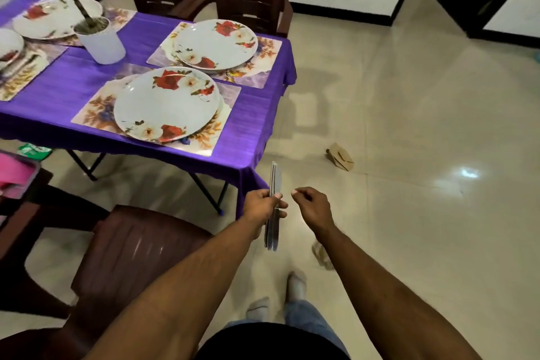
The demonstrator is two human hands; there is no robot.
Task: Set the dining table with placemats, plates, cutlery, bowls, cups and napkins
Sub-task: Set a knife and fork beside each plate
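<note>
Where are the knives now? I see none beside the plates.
In the head view the knives are low centre, gripped upright in the left hand above the floor, off the table's near corner.

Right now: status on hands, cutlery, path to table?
Left hand grips bundle of knives, blades up. Right hand holds nothing. Nearest plate has no cutlery. Brown chair sits at left.

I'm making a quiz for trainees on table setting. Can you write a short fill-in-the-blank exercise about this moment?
1. The left hand grips a bundle of ____.
2. The right hand holds ____.
3. The tablecloth is coloured ____.
4. The nearest plate rests on a ____.

Missing words: knives; nothing; purple; placemat
</note>
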